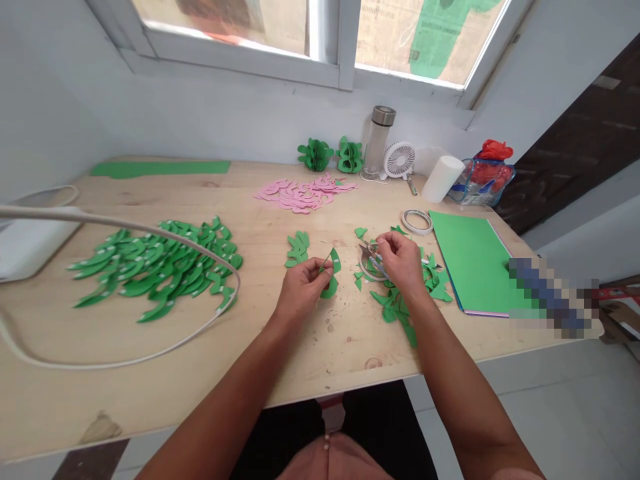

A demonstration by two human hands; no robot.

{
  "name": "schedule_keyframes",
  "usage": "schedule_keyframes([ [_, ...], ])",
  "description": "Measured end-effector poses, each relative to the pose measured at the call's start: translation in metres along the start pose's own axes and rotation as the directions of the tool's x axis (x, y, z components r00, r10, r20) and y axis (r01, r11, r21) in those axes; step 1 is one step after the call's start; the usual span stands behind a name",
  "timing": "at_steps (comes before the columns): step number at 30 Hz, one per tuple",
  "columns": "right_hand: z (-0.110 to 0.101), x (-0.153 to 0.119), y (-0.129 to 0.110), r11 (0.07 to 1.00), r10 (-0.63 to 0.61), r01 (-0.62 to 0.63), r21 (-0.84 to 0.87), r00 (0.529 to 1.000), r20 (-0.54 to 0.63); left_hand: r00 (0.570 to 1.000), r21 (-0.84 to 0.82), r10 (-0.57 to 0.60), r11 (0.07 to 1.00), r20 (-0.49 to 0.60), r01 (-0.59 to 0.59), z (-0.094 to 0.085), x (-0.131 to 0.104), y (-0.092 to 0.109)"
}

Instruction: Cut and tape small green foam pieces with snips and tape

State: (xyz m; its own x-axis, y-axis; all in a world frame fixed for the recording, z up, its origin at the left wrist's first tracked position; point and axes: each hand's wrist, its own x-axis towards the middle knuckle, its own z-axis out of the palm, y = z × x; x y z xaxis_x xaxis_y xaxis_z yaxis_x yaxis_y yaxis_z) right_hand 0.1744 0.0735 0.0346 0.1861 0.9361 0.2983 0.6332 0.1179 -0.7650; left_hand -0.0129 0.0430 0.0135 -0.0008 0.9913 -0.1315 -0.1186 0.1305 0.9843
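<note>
My left hand pinches a curved cut piece of green paper upright above the table, its fingertips closed on the edge. Over the right part of the work area, my right hand has its fingers drawn together. Beside its fingertips, a small pointed metal tool that looks like scissors lies across a roll of tape. Whether the fingers grip the tool or something small is hidden. Green paper scraps lie around and under this hand. A small stack of green cut-outs rests beyond my left hand.
Many green leaf-like cut-outs with white patches are heaped at left, behind a white cable. Pink cut-outs, a glass bottle, a fan and another tape roll stand farther back. Green sheets lie right.
</note>
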Motion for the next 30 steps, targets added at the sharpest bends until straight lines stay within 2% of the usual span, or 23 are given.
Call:
schedule_keyframes([
  [3,-0.0018,0.0001,-0.0001,0.992,-0.011,0.010,-0.129,1.000,-0.006,1.000,-0.005,-0.010,1.000,0.011,0.010,-0.0003,0.0002,-0.0003],
  [8,-0.0008,-0.0002,0.0019,0.915,-0.039,0.077,-0.395,0.994,0.104,1.000,0.003,-0.006,1.000,0.014,0.006,-0.0005,0.0002,0.0012],
  [12,0.0020,-0.0009,0.0051,0.849,-0.063,0.143,-0.508,0.983,0.171,1.000,-0.004,0.002,1.000,-0.005,-0.002,-0.0005,0.0005,0.0012],
  [18,0.0032,-0.0038,0.0058,0.783,-0.078,0.190,-0.592,0.975,0.210,0.998,0.082,0.054,0.995,-0.033,-0.051,-0.0020,0.0036,-0.0048],
  [25,0.0027,-0.0054,0.0040,0.758,-0.058,0.205,-0.619,0.967,0.250,0.999,0.027,-0.004,1.000,-0.038,0.005,-0.0007,0.0024,0.0001],
  [30,0.0038,-0.0063,0.0030,0.747,-0.050,0.210,-0.631,0.964,0.261,0.999,0.022,0.001,1.000,-0.048,0.000,-0.0008,0.0021,0.0005],
])
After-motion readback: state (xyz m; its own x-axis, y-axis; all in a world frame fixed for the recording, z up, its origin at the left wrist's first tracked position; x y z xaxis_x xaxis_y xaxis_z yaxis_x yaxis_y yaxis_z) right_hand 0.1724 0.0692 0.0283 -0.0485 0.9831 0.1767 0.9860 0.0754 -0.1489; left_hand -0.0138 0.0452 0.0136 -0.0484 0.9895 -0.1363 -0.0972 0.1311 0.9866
